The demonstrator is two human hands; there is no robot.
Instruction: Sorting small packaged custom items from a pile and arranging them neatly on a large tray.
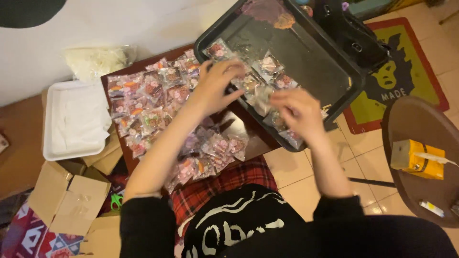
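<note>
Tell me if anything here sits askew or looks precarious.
The dark baking tray lies at an angle and juts past the small table's edge over the tiled floor. Wrapped sweet packets are heaped loosely, some near the front edge. Both hands, left and right, are over the tray's packets.

packets [153, 102] lie spread on the counter [239, 126]; a baking tray [306, 57] right of them holds more; a foam tray [71, 119] sits left on boxes [71, 200].
</note>
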